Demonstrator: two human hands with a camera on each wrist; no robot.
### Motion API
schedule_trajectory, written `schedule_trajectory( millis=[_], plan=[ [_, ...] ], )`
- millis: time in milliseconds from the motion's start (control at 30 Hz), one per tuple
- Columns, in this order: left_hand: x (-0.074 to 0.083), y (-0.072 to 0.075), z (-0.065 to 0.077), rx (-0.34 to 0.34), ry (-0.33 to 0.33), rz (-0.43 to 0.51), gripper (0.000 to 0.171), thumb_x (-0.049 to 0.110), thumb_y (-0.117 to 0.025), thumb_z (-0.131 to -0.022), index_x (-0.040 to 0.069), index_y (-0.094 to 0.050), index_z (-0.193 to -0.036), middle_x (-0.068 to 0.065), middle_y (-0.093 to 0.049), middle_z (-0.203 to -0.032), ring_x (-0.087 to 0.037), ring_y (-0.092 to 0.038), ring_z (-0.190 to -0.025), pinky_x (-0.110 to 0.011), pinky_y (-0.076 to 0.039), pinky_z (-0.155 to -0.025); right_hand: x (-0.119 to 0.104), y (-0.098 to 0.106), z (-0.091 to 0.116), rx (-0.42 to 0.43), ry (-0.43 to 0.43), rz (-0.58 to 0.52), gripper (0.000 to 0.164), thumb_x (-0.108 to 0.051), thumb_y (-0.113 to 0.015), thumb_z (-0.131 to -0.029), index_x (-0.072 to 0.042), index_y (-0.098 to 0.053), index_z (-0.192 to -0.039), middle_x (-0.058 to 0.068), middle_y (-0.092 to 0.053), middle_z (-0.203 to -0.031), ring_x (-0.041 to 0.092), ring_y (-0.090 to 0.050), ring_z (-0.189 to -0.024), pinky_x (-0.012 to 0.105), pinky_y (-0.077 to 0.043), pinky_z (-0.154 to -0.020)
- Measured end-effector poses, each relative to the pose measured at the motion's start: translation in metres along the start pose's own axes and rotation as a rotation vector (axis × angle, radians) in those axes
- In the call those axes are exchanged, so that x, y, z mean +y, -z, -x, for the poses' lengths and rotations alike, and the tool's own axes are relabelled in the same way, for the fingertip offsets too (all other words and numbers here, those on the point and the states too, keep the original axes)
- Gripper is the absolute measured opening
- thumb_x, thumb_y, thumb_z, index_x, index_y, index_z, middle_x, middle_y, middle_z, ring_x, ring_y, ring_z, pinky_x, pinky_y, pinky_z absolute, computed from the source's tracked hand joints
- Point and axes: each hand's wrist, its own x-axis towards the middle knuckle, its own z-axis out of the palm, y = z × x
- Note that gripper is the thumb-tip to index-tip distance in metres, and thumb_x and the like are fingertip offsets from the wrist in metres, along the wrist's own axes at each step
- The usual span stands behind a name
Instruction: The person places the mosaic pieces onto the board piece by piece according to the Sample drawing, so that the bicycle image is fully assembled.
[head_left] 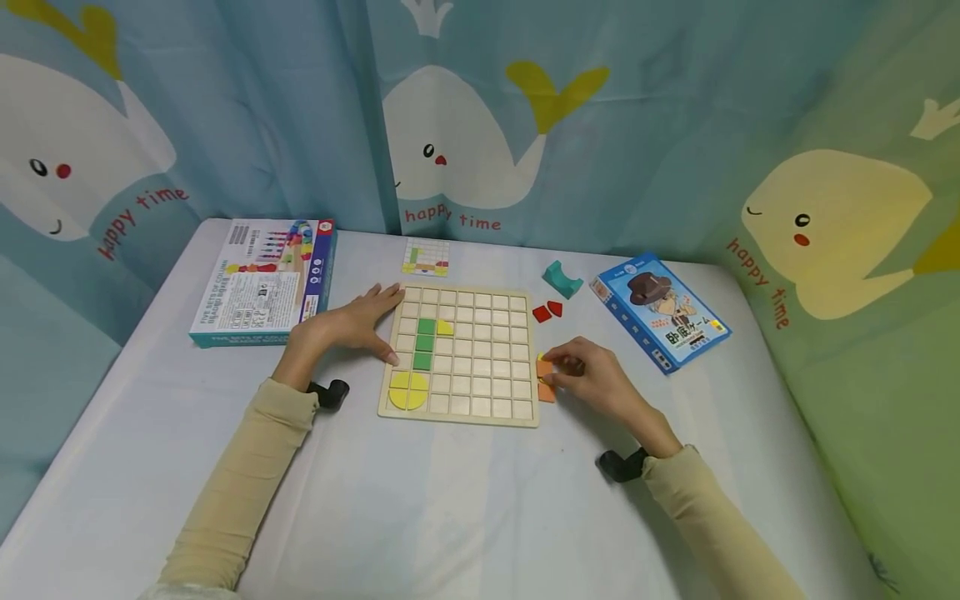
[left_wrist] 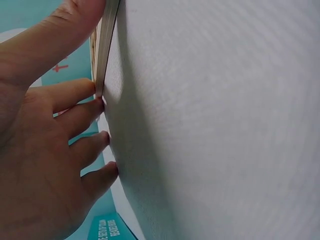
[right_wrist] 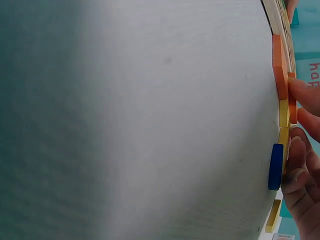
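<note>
A wooden grid board [head_left: 459,418] lies flat on the table. On it are green square tiles [head_left: 424,342] in a column, a yellow disc of quarter pieces [head_left: 408,391] and a single yellow quarter piece [head_left: 445,327]. My left hand [head_left: 352,323] rests at the board's left edge, fingers and thumb spread, fingertips against its side in the left wrist view. Off the right edge, my right hand [head_left: 596,375] pinches an orange tile [right_wrist: 293,100] between thumb and finger. Another orange tile [head_left: 547,393] lies just below it, with yellow pieces [right_wrist: 283,112] and a blue piece [right_wrist: 275,167] close under the fingers.
A pattern card [head_left: 426,257] lies behind the board. Two red pieces [head_left: 542,313] and a teal curved block [head_left: 562,280] sit beyond its right corner. Flat boxes flank them: a bead-game box [head_left: 262,287] at left, a blue game box [head_left: 660,312] at right. A whale-print curtain hangs behind.
</note>
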Motion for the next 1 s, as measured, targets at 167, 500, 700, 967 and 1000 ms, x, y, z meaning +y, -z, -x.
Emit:
schedule_trajectory(
  millis=[167,500,700,967,1000],
  plan=[
    [0.000,-0.001,-0.001,0.008,-0.002,0.000,0.113,0.035,-0.086,-0.083,0.010,-0.013,-0.166,-0.011,-0.002,-0.175,-0.039,0.006,-0.160,-0.067,-0.005,-0.125,0.000,-0.001,-0.002,0.000,0.012,0.019,0.023,-0.008,-0.081,-0.087,-0.002,-0.077,-0.109,0.008,-0.066,-0.095,0.019,-0.058,-0.082,0.026,-0.050,-0.070],
    [-0.001,0.000,0.000,0.006,-0.026,0.002,0.114,0.033,-0.087,-0.082,0.007,-0.014,-0.166,-0.012,-0.002,-0.174,-0.040,0.007,-0.160,-0.066,-0.005,-0.126,-0.001,-0.001,-0.004,0.027,0.023,0.044,0.022,-0.010,-0.083,-0.085,0.001,-0.077,-0.104,0.009,-0.067,-0.092,0.019,-0.058,-0.080,0.026,-0.049,-0.069],
    [-0.001,0.000,0.001,0.008,-0.028,0.007,0.113,0.032,-0.087,-0.083,0.007,-0.014,-0.166,-0.012,-0.002,-0.174,-0.040,0.007,-0.160,-0.066,-0.005,-0.126,-0.004,0.000,-0.005,0.025,-0.014,-0.001,0.026,-0.017,-0.084,-0.087,-0.001,-0.075,-0.105,0.008,-0.071,-0.094,0.019,-0.060,-0.082,0.023,-0.052,-0.069],
    [-0.001,-0.001,0.000,0.011,-0.028,0.002,0.113,0.032,-0.087,-0.083,0.008,-0.014,-0.166,-0.011,-0.002,-0.175,-0.039,0.007,-0.160,-0.065,-0.005,-0.126,-0.016,-0.007,-0.010,0.014,0.027,-0.061,0.026,-0.018,-0.085,-0.086,-0.005,-0.076,-0.106,0.005,-0.070,-0.091,0.017,-0.057,-0.079,0.022,-0.049,-0.067],
    [-0.002,-0.001,-0.001,0.011,-0.031,0.003,0.113,0.032,-0.087,-0.083,0.008,-0.014,-0.166,-0.011,-0.002,-0.174,-0.039,0.007,-0.160,-0.065,-0.005,-0.126,-0.018,-0.008,-0.010,0.010,0.034,-0.072,0.026,-0.018,-0.085,-0.086,-0.005,-0.076,-0.106,0.004,-0.069,-0.091,0.017,-0.057,-0.078,0.021,-0.049,-0.066]
  ],
)
